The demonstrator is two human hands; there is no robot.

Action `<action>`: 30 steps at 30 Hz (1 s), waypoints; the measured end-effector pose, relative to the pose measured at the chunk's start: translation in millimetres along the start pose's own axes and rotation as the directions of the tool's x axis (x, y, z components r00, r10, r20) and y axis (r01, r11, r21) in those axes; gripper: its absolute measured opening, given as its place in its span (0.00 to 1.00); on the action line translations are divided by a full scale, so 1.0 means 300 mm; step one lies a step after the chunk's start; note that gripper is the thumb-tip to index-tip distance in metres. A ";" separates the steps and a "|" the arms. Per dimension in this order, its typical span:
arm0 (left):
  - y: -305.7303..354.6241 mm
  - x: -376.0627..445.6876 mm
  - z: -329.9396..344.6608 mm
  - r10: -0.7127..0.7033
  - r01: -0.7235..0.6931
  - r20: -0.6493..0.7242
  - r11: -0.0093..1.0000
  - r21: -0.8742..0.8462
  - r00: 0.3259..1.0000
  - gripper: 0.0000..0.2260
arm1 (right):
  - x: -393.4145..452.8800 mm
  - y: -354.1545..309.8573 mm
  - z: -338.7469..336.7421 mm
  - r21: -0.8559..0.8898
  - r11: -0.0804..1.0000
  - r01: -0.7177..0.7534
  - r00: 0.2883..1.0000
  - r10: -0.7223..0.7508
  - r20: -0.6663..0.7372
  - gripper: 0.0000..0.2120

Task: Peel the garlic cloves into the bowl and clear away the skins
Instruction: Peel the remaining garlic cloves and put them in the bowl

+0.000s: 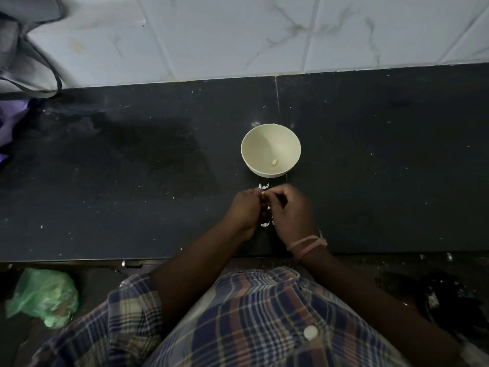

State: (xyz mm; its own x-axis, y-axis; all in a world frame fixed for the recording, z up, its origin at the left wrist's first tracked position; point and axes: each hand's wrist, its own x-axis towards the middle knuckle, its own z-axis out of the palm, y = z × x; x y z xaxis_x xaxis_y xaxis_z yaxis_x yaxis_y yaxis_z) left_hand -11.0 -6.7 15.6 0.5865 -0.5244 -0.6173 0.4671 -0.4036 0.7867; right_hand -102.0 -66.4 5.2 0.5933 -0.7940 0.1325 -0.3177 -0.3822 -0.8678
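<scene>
In the bowl (270, 133), one peeled clove (275, 162)

Garlic clove (262, 194) mostly behind curled fingers.

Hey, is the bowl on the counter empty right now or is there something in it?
Nearly empty: the bowl stands upright with one small peeled garlic clove lying near its bottom.

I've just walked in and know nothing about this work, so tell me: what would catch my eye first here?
Most likely the pale bowl standing alone on the dark counter, with one small peeled garlic clove lying inside it. Just in front of it, the left hand and right hand are pressed close together, fingers working at something small, with white skin scraps scattered beneath them. A crumpled green plastic bag lies low on the left.
</scene>
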 end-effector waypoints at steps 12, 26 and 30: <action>-0.019 0.027 -0.050 0.048 -0.054 -0.046 0.988 -0.144 0.998 0.06 | 0.049 -0.028 0.019 0.658 0.513 -0.552 0.780 0.597 0.189 0.02; -0.062 -0.015 -0.066 0.123 -0.090 -0.268 0.987 0.132 0.956 0.10 | -0.020 -0.003 -0.029 0.592 0.647 -0.480 0.847 0.519 0.118 0.04; -0.056 -0.041 -0.051 0.240 -0.195 -0.219 0.959 0.208 0.946 0.16 | -0.045 0.003 -0.024 0.561 0.681 -0.471 0.856 0.506 0.105 0.06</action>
State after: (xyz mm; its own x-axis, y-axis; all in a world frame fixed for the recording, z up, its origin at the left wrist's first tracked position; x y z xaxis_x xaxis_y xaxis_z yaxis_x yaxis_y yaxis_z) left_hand -15.8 18.0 9.8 0.8114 -0.4290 -0.3970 0.1959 -0.4403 0.8762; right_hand -115.6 -59.3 6.0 0.4252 -0.8233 -0.3760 -0.0806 0.3793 -0.9218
